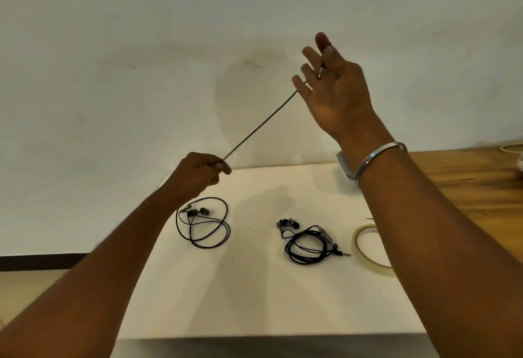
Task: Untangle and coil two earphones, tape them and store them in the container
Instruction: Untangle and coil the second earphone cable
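Note:
A dark-red earphone (203,223) lies in loose loops on the white sheet (254,287), buds at its top. Its cable (260,122) runs taut up through the air. My left hand (198,173) pinches that cable just above the loops. My right hand (336,88) is raised high, palm toward me, fingers spread, with the plug end held between thumb and forefinger. A black earphone (308,244) sits coiled on the sheet to the right, its jack pointing right. A roll of clear tape (368,247) lies beside it, partly behind my right forearm.
A clear container (345,168) shows partly behind my right wrist at the sheet's far right corner. A wooden tabletop (467,182) extends to the right. A pale wall stands close behind the sheet. Floor shows at the left.

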